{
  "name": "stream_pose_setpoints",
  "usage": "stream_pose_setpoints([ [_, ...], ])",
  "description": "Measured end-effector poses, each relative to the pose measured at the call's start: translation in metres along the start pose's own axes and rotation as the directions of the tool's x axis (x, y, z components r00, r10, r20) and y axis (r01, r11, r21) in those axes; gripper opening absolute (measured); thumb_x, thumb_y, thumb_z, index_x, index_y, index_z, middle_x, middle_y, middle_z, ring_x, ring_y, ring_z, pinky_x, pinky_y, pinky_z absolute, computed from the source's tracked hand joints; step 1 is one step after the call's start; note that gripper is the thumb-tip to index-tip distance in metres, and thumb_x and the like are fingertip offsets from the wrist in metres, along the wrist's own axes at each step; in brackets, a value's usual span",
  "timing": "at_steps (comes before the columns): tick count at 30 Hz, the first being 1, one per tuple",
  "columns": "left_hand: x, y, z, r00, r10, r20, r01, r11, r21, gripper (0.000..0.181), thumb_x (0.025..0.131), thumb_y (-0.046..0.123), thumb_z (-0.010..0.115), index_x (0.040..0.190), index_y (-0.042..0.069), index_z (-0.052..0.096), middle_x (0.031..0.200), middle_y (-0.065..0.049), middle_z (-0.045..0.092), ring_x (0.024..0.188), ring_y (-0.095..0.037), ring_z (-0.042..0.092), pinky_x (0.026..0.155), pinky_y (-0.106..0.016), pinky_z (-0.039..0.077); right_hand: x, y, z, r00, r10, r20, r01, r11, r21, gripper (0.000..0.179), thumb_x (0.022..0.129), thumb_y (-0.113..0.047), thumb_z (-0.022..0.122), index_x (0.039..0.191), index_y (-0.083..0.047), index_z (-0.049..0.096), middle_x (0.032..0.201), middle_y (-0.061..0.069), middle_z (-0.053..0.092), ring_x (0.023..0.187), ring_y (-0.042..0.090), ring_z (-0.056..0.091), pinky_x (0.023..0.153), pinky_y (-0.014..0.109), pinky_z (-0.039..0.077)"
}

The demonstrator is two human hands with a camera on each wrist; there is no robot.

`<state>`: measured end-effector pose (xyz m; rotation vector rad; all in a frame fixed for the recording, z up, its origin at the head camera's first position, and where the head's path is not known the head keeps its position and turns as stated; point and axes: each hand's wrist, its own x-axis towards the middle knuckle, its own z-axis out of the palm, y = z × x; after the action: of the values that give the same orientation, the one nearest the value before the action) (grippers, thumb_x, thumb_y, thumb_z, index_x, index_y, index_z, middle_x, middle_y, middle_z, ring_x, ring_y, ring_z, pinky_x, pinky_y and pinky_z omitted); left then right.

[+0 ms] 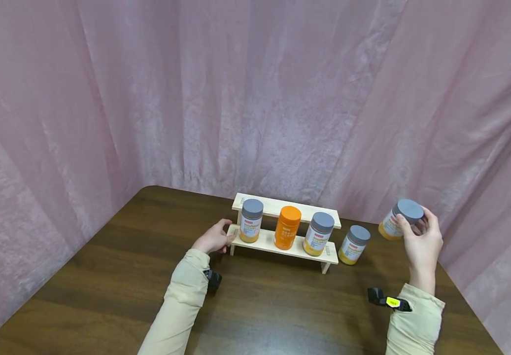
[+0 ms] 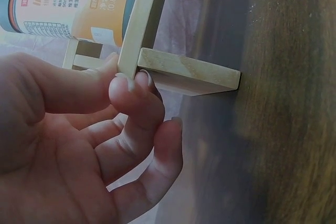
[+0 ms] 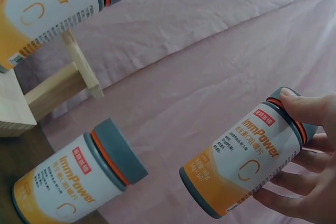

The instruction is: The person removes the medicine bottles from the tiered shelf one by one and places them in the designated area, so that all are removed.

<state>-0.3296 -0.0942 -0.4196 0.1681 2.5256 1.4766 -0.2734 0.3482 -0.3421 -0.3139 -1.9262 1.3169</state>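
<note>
gray-lidded jar is held up, tilted, off to the r; r hand grips it by the lid end, thumb one side, fingers the other. 2nd jar stands nr it on the dark table, just beside the r end of the 2-tier wood rack. lower shelf has, l-to-r, gray-lid jar, orange jar, another gray-lid jar, all upright. l hand pinches that shelf's l end btwn thumb & fingers. pink curtain bhnd it all.
</note>
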Motion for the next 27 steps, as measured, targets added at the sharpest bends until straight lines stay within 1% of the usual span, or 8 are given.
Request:
stream_pose_setpoints([
  [7,0.001,-0.007,0.001,1.0,-0.018,-0.016,0.018,1.0,-0.01,0.054,0.096,0.006,0.054,0.144,-0.001,0.031,0.067,-0.004,0.047,0.048,-0.011,0.046,0.049,-0.02,0.041,-0.003,0.015,0.001,0.999,0.034,0.028,-0.032,0.996,-0.089,0.057,0.088,-0.023,0.071,0.138,-0.008,0.049,0.123,0.005,0.059,0.093,-0.013,0.051,0.08,0.004,0.04],
  [11,0.002,-0.007,0.002,1.0,-0.005,-0.002,0.005,1.0,-0.018,0.054,0.096,0.006,0.054,0.144,-0.001,0.03,0.066,-0.004,0.047,0.048,-0.01,0.046,0.049,-0.019,0.041,-0.002,0.024,0.001,0.999,0.001,0.047,0.007,0.987,-0.162,0.058,0.087,-0.023,0.072,0.136,-0.002,0.049,0.127,0.024,0.06,0.084,-0.019,0.045,0.076,0.003,0.037],
  [16,0.003,-0.004,0.002,1.0,0.016,0.001,-0.016,0.999,-0.036,0.053,0.095,0.004,0.054,0.143,-0.002,0.031,0.065,-0.003,0.047,0.048,-0.01,0.046,0.048,-0.019,0.04,0.001,0.034,-0.002,0.996,-0.015,0.084,0.033,0.975,-0.22,0.059,0.085,-0.021,0.074,0.134,0.002,0.05,0.128,0.029,0.058,0.077,-0.018,0.041,0.072,0.001,0.033],
  [18,0.003,-0.003,0.001,1.0,0.016,-0.001,-0.016,0.999,-0.038,0.053,0.095,0.004,0.054,0.143,-0.002,0.031,0.065,-0.004,0.047,0.048,-0.01,0.045,0.048,-0.019,0.04,0.001,0.038,-0.003,0.994,0.016,0.106,0.01,0.971,-0.239,0.06,0.086,-0.023,0.073,0.135,0.002,0.049,0.13,0.029,0.057,0.086,-0.007,0.054,0.071,0.001,0.033],
  [20,0.003,-0.003,0.001,1.0,0.018,0.0,-0.018,0.999,-0.038,0.053,0.095,0.003,0.054,0.143,-0.003,0.031,0.065,-0.004,0.047,0.048,-0.01,0.045,0.048,-0.019,0.04,0.002,0.042,-0.004,0.99,0.052,0.134,-0.017,0.968,-0.249,0.061,0.088,-0.024,0.071,0.137,0.003,0.046,0.133,0.029,0.055,0.1,0.013,0.063,0.072,0.001,0.032],
  [23,0.003,-0.003,0.001,1.0,0.019,0.003,-0.019,0.999,-0.035,0.053,0.095,0.004,0.053,0.143,-0.003,0.03,0.065,-0.004,0.047,0.047,-0.009,0.045,0.048,-0.019,0.04,0.002,0.05,-0.005,0.975,0.11,0.191,-0.06,0.966,-0.252,0.064,0.091,-0.026,0.066,0.141,0.004,0.039,0.139,0.03,0.049,0.123,0.041,0.054,0.08,0.007,0.036],
  [25,0.003,-0.003,0.001,1.0,0.015,0.005,-0.015,0.999,-0.037,0.053,0.096,0.004,0.053,0.143,-0.002,0.03,0.065,-0.003,0.046,0.047,-0.009,0.045,0.048,-0.019,0.04,0.003,0.056,-0.006,0.964,0.143,0.226,-0.086,0.966,-0.245,0.065,0.093,-0.026,0.063,0.143,0.005,0.035,0.142,0.03,0.045,0.129,0.044,0.048,0.09,0.015,0.04],
  [27,0.004,-0.003,0.001,1.0,0.011,0.005,-0.011,0.999,-0.039,0.053,0.096,0.004,0.053,0.143,-0.002,0.03,0.065,-0.003,0.046,0.048,-0.009,0.045,0.048,-0.019,0.04,0.002,0.062,-0.007,0.952,0.173,0.253,-0.107,0.961,-0.254,0.065,0.095,-0.026,0.061,0.144,0.005,0.033,0.145,0.03,0.042,0.131,0.045,0.046,0.091,0.016,0.041],
])
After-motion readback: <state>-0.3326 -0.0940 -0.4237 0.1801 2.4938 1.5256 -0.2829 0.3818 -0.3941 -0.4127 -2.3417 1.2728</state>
